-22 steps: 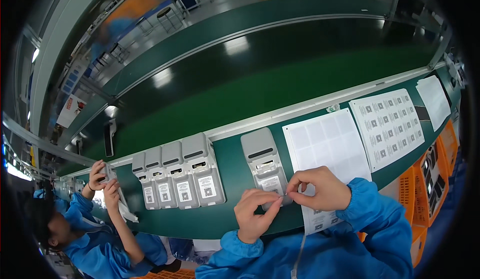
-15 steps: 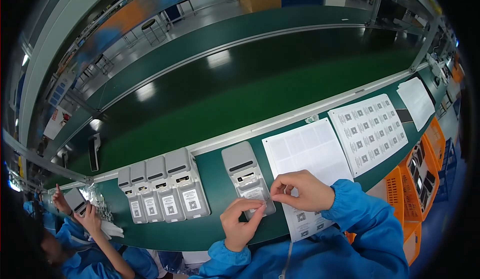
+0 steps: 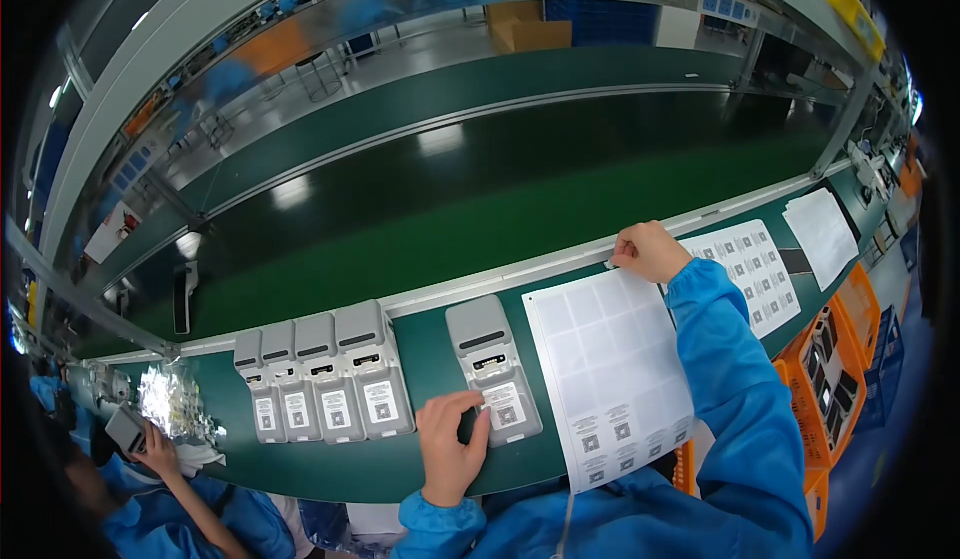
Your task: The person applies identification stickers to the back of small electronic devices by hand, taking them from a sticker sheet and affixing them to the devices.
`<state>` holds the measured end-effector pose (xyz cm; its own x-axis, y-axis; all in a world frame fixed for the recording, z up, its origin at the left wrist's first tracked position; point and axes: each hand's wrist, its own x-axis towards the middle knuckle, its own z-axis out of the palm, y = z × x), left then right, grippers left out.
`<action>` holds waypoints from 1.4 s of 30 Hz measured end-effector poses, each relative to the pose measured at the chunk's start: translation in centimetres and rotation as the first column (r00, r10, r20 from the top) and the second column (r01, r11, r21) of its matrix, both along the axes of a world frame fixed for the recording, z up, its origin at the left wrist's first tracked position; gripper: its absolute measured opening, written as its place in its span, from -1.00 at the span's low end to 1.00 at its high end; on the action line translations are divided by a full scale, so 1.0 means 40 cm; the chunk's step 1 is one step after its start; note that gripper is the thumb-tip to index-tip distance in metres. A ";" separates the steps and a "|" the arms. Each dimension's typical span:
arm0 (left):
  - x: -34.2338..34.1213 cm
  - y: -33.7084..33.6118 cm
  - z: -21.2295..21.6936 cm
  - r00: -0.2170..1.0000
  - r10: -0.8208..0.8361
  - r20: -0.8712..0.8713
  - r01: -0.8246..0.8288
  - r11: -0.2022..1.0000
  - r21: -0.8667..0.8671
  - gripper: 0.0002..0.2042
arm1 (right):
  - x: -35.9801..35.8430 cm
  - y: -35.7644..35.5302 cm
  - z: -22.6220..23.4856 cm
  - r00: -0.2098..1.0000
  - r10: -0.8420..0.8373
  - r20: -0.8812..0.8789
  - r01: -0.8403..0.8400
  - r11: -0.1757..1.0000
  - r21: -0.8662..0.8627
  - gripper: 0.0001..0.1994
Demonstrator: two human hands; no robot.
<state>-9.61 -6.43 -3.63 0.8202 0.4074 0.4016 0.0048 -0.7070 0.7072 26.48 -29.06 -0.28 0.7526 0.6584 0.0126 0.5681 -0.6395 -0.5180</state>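
- Orange crates (image 3: 798,414) are seen at 3 o'clock from the lone grey device (image 3: 477,319), with dark flat pieces (image 3: 826,404) held in one of them.
- A cardboard box (image 3: 540,36) is seen far off at 12 o'clock, its contents hidden.
- The lone device is set on the green desk (image 3: 425,359), a printed label (image 3: 505,406) on its near half.
- At 7 o'clock, by the device's left edge, the left hand (image 3: 450,441) is held with its grip parted, nothing visible between thumb and forefinger; whether the label is touched cannot be told.
- At 2 o'clock, the right hand (image 3: 648,249) is poised at the label sheet's (image 3: 605,344) far edge, its grip drawn nearly together; what is held cannot be told.
- Four similar devices (image 3: 325,374) are lined up at 9 o'clock, a strip of desk left between.
- The desk's far side is bounded by a pale rail (image 3: 480,289); its near edge is overhung by the sheet at 5 o'clock.
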 end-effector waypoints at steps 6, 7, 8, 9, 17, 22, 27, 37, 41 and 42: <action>0.004 0.002 0.008 0.998 0.063 -0.006 -0.062 0.998 0.025 -0.72 | 0.031 0.016 -0.027 0.995 -0.051 -0.085 0.042 0.993 -0.113 -0.80; 0.007 -0.002 0.015 0.999 0.054 -0.006 -0.054 0.998 0.035 -0.69 | 0.051 0.003 -0.028 0.988 -0.099 -0.121 0.084 0.989 -0.118 -0.75; 0.003 -0.002 0.008 0.999 0.021 -0.039 -0.020 0.999 0.038 -0.66 | 0.070 -0.006 -0.032 0.977 -0.145 -0.157 0.126 0.984 -0.127 -0.70; -0.001 -0.003 0.008 0.998 0.040 -0.052 -0.038 0.998 0.040 -0.66 | 0.082 -0.003 -0.033 0.977 -0.127 -0.170 0.106 0.986 -0.127 -0.70; -0.065 -0.024 0.008 0.965 -0.071 -0.253 0.126 0.970 0.206 -0.48 | 0.124 0.019 -0.005 0.952 -0.256 -0.166 0.180 0.911 -0.371 -0.53; -0.075 -0.029 0.009 0.952 -0.038 -0.303 0.111 0.967 0.227 -0.49 | 0.018 0.080 0.045 0.986 -0.165 0.015 0.158 0.907 -0.391 -0.53; -0.056 -0.040 0.008 0.956 -0.136 -0.259 0.212 0.932 0.293 -0.51 | -0.170 0.189 0.069 0.920 0.389 -0.044 -0.382 0.916 0.120 -0.37; -0.009 -0.104 -0.012 0.977 -0.035 -0.212 0.097 0.953 0.287 -0.38 | -0.257 0.336 -0.024 0.778 0.518 -0.356 -0.439 0.853 0.283 -0.07; -0.005 -0.078 -0.028 0.976 0.092 -0.196 -0.018 0.937 0.349 -0.35 | -0.269 0.397 -0.038 0.812 0.499 -0.304 -0.398 0.853 0.337 -0.13; -0.008 -0.062 -0.033 0.972 0.125 -0.198 -0.045 0.930 0.366 -0.37 | -0.269 0.419 -0.052 0.797 0.519 -0.310 -0.406 0.840 0.361 -0.13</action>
<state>-9.95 -8.91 -4.97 0.8713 0.3420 0.3518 0.1992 -0.9018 0.3834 15.71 -12.32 -2.34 0.3381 0.9410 0.0155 0.4801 -0.1583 -0.8628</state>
